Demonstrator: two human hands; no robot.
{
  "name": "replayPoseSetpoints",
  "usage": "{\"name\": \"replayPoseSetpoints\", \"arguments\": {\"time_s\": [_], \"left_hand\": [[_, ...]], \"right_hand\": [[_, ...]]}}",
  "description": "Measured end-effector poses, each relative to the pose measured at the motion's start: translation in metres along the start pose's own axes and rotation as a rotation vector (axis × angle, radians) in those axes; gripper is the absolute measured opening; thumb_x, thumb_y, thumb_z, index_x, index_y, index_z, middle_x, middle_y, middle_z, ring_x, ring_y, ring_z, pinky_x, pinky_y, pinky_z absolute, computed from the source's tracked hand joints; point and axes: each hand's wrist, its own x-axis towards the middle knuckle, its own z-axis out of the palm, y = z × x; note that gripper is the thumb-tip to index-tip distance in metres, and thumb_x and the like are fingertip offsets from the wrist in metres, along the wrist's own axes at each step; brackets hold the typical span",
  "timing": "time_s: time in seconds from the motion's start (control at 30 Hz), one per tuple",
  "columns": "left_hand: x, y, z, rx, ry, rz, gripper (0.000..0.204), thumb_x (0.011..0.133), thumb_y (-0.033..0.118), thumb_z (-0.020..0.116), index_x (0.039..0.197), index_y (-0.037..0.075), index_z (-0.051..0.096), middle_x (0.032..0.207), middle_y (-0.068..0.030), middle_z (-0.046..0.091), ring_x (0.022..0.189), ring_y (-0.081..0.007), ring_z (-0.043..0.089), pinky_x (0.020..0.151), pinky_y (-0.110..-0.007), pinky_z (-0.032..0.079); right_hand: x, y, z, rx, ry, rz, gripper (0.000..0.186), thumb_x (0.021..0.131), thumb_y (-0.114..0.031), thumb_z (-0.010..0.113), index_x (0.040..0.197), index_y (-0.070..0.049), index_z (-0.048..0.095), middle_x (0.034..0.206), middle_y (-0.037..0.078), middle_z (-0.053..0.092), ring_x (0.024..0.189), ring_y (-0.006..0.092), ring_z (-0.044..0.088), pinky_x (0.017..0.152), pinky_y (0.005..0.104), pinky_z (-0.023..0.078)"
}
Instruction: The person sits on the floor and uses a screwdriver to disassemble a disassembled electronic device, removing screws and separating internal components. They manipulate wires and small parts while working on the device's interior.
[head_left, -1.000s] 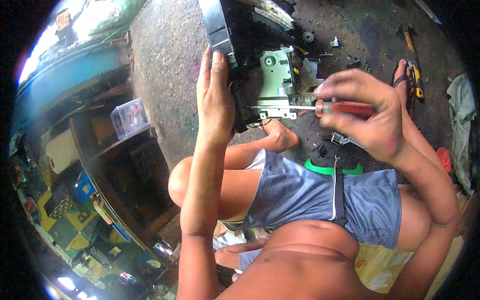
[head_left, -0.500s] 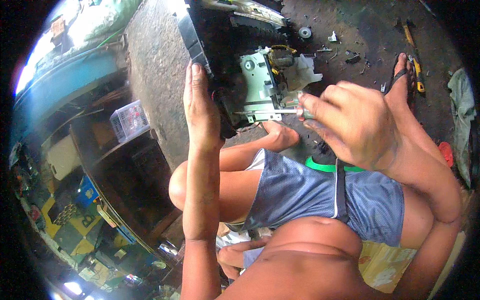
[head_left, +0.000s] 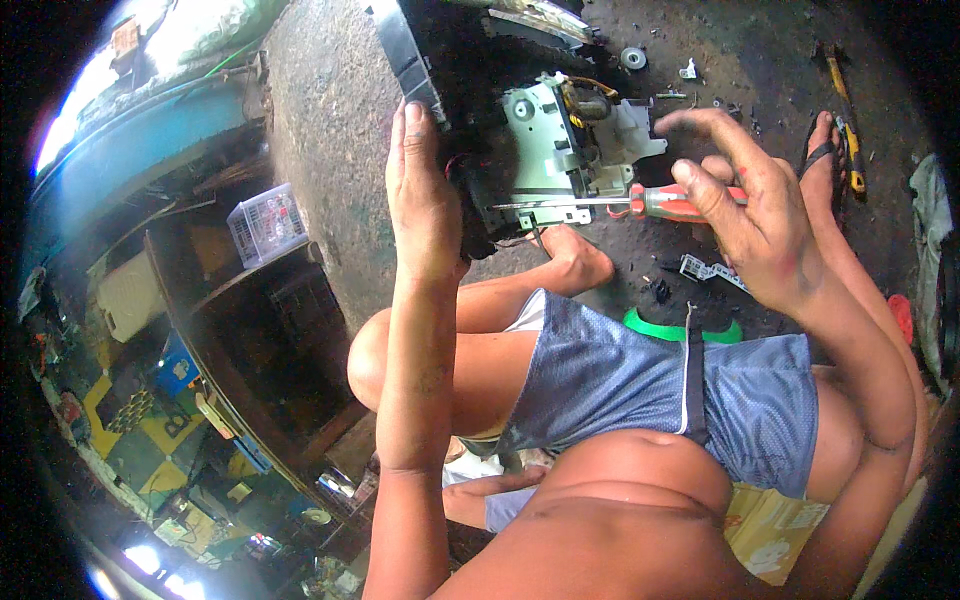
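My left hand [head_left: 425, 190] is closed along the near edge of a black machine housing [head_left: 405, 60], with the thumb flat on its side. A pale metal plate [head_left: 532, 130] is fixed in the housing, beside a motor-like part [head_left: 592, 105] with yellow wires. In my right hand [head_left: 765, 225] lies a screwdriver [head_left: 675, 203] with a red handle, held loosely between thumb and fingers, the index finger stretched out. Its shaft runs level across the plate's lower edge. The tip meets the dark part beside my left wrist; exact contact is hard to see.
On the dark floor lie a white wheel [head_left: 633, 58], small broken bits, a hammer [head_left: 838, 75] and a yellow-handled tool [head_left: 854, 160]. A white strip [head_left: 712, 270] lies near my right wrist. At left stand a wooden cabinet [head_left: 195, 300] and a white basket [head_left: 268, 228]. Someone's arm [head_left: 490, 495] shows below.
My right hand has loosened its wrap around the screwdriver, uncovering the red handle, and the index finger has stretched out. The left hand keeps its hold. The whole view has shifted slightly.
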Motion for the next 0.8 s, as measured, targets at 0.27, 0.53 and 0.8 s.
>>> {"name": "replayPoseSetpoints", "arguments": {"time_s": [0.27,0.53,0.8], "left_hand": [[0.001,-0.005,-0.005,0.041,0.007,-0.008,0.055,0.103,0.049,0.047,0.134,0.004,0.056,0.117,-0.0113,0.067,0.097,-0.0231,0.067,0.087,-0.036,0.054],[-0.005,0.000,-0.002,0.086,-0.001,0.014,0.056,0.102,0.049,0.048,0.132,0.003,0.057,0.118,-0.0118,0.067,0.098,-0.0229,0.067,0.088,-0.036,0.054],[-0.011,0.004,0.002,0.081,-0.035,-0.005,0.056,0.106,0.042,0.046,0.141,-0.001,0.046,0.127,-0.0105,0.059,0.114,-0.0169,0.055,0.100,-0.029,0.042]], "right_hand": [[0.008,0.015,-0.002,-0.055,0.011,-0.324,0.067,0.080,0.002,0.076,0.139,-0.003,0.044,0.097,0.003,0.058,0.084,0.0088,0.058,0.082,0.0233,0.045],[0.008,-0.003,-0.013,-0.197,-0.081,-0.239,0.060,0.091,-0.019,0.070,0.143,-0.005,0.045,0.083,0.002,0.061,0.076,0.0073,0.057,0.074,0.0205,0.041],[0.015,0.011,-0.018,-0.424,-0.051,-0.532,0.045,0.081,0.007,0.068,0.123,-0.007,0.061,0.113,0.007,0.062,0.089,0.0144,0.063,0.082,0.0267,0.049]]}}
